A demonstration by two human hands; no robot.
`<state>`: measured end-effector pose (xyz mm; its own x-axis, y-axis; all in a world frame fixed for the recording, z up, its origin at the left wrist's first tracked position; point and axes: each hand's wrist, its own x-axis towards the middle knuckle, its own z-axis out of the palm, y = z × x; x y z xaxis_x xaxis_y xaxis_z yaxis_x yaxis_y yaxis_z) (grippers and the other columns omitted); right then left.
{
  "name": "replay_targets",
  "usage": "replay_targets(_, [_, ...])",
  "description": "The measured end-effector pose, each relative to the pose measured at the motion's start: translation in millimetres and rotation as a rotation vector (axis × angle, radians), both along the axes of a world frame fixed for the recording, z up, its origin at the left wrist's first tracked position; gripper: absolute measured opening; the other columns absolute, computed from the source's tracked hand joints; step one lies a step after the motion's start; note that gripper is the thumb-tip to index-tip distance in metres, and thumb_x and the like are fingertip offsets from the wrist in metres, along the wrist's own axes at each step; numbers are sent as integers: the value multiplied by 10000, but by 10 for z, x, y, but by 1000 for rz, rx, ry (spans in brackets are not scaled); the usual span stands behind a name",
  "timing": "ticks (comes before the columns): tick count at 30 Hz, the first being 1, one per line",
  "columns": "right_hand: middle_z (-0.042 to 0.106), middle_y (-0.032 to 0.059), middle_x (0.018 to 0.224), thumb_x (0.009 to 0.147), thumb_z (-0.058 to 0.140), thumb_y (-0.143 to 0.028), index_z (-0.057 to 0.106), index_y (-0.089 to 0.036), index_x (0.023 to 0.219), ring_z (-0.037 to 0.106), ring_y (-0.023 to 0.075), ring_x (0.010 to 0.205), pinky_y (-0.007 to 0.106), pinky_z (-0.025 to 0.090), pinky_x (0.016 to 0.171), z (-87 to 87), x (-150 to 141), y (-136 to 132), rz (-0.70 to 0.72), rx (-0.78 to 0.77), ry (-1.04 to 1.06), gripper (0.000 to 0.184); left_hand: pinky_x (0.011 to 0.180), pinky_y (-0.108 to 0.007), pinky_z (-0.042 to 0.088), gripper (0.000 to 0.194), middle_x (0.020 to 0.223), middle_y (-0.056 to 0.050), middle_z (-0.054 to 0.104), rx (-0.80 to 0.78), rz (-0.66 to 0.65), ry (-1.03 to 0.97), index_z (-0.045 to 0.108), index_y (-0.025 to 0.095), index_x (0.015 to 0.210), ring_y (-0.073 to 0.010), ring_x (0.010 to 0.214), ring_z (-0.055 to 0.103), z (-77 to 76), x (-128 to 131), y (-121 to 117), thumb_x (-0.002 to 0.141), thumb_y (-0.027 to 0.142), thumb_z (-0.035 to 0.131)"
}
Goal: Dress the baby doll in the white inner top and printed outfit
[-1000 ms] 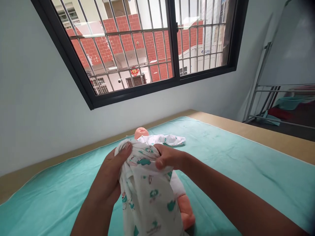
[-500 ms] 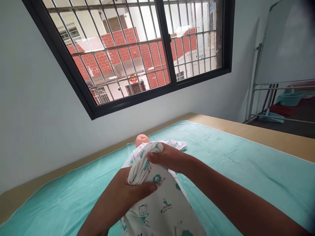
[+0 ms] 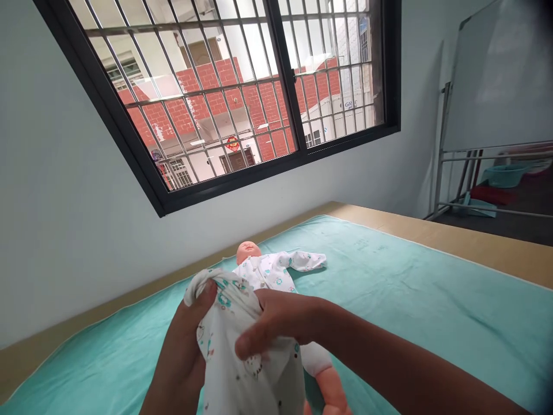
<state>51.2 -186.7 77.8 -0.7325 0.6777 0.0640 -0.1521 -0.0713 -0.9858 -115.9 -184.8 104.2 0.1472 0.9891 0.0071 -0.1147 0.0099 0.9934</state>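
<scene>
My left hand [image 3: 185, 331] grips the bunched edge of white baby pants [image 3: 233, 369] printed with small animals, its thumb over the gathered cloth. My right hand [image 3: 280, 320] is closed on the same pants further to the right, thumb across the front. Both hands hold the cloth up in front of a baby doll [image 3: 248, 251], which lies on its back with its head toward the window. The doll wears a matching printed top [image 3: 270, 274], one sleeve stretched out to the right. Its bare leg [image 3: 332, 387] shows below my right forearm; the pants hide much of its lower body.
A turquoise sheet [image 3: 401, 300] covers most of the wooden table [image 3: 488, 238]. Behind it is a wall with a barred window [image 3: 233, 92]. A whiteboard on a metal stand [image 3: 501, 86] is at the right, with basins [image 3: 505, 176] beyond it.
The pants have come lower and left, uncovering the doll's top and a leg. My left hand has shifted left to the bunched edge; my right hand has moved down onto the cloth.
</scene>
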Motion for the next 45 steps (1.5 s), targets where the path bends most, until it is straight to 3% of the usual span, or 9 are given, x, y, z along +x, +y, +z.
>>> replay_targets(4, [660, -3, 803, 537, 905, -386, 699, -157, 922, 606, 125, 693, 214, 515, 609, 54, 20, -32, 79, 83, -53, 493, 558, -290, 552, 589, 649, -35, 711, 5, -14, 39, 696, 166, 1085, -239, 623, 696, 23, 1, -87, 654, 558, 786])
replay_targets(10, [683, 24, 814, 668, 819, -493, 716, -139, 894, 629, 147, 737, 259, 509, 690, 201, 219, -58, -244, 154, 96, 433, 481, -277, 503, 489, 623, -75, 707, 78, -334, 186, 756, 147, 785, -250, 589, 657, 46, -110, -158, 476, 507, 876])
replay_targets(14, [688, 41, 821, 698, 806, -482, 715, -129, 927, 633, 156, 735, 276, 511, 702, 171, 195, -28, -294, 52, 194, 431, 492, -264, 502, 380, 623, -65, 715, 75, -138, 323, 752, 139, 779, -223, 559, 647, 101, -87, -167, 512, 375, 885])
replay_targets(20, [683, 36, 872, 750, 776, -449, 712, -169, 990, 610, 159, 784, 293, 482, 793, -126, -134, 73, -266, -26, 394, 374, 691, -315, 586, 550, 861, -65, 763, 24, -89, -164, 680, 178, 1136, -242, 725, 719, 86, 8, -74, 655, 402, 823])
replay_targets(24, [600, -17, 648, 649, 853, -359, 674, -160, 726, 514, 125, 600, 257, 438, 618, -295, -183, 179, -332, -57, 428, 279, 765, -332, 595, 511, 862, -77, 751, -103, -188, -293, 648, 180, 1181, -239, 774, 729, 0, 19, -22, 743, 412, 770])
replay_targets(27, [636, 9, 724, 714, 801, -395, 668, -161, 775, 570, 154, 678, 279, 459, 685, -333, -153, 235, -326, -54, 499, 276, 788, -341, 584, 505, 874, -86, 743, -141, -252, -300, 625, 189, 1216, -244, 814, 724, -56, 37, -10, 803, 471, 697])
replay_targets(31, [661, 32, 818, 794, 718, -457, 667, -169, 965, 619, 175, 756, 328, 479, 792, -270, -121, 232, -335, -49, 596, 339, 754, -321, 552, 594, 894, -78, 736, -8, -292, -86, 606, 181, 1226, -254, 840, 699, -52, 37, -7, 734, 483, 750])
replay_targets(37, [630, 15, 754, 779, 726, -482, 621, -158, 855, 589, 159, 704, 290, 471, 706, -255, -152, 203, -427, -46, 579, 350, 649, -264, 486, 685, 903, -24, 723, 232, -345, 567, 620, 225, 1159, -237, 796, 648, 104, 27, -107, 514, 148, 836])
replay_targets(45, [652, 32, 796, 759, 729, -347, 687, -142, 853, 596, 171, 764, 283, 457, 696, -294, 8, 292, -437, 110, 448, 229, 560, -235, 365, 109, 718, 13, 666, 500, -171, 796, 646, 238, 741, -179, 628, 565, 137, -23, -115, 747, 157, 573])
